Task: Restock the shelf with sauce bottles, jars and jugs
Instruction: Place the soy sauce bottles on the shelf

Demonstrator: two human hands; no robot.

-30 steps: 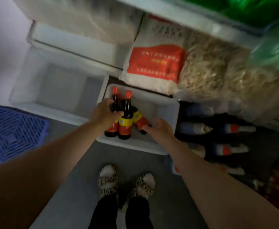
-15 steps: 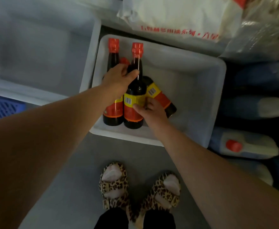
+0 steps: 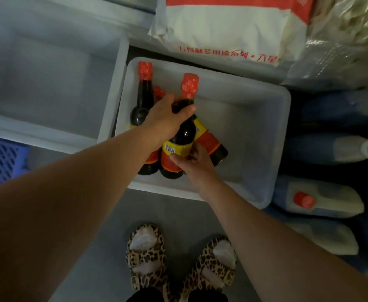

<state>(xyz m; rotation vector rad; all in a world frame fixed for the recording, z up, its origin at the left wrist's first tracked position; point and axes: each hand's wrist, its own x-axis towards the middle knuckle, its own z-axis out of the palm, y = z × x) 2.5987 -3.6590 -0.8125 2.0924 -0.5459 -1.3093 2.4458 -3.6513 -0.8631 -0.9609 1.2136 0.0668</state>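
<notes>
A white tub (image 3: pixel 266 136) is holding dark sauce bottles with red caps and yellow-red labels, one lying flat (image 3: pixel 211 142). The left hand (image 3: pixel 165 120) is gripping the upright bottle (image 3: pixel 178 149) by its neck; the right hand's (image 3: pixel 196 164) fingers are pinching its barcoded label.

Only 1 view is being given here, head-mounted, and it's being pointed steeply down and a bit forward. The white tub (image 3: pixel 272 171) on the floor is being seen from above at arm's reach, with both forearms being framed from the bottom edge and the leopard-print slippers (image 3: pixel 178 258) being caught right below.
</notes>
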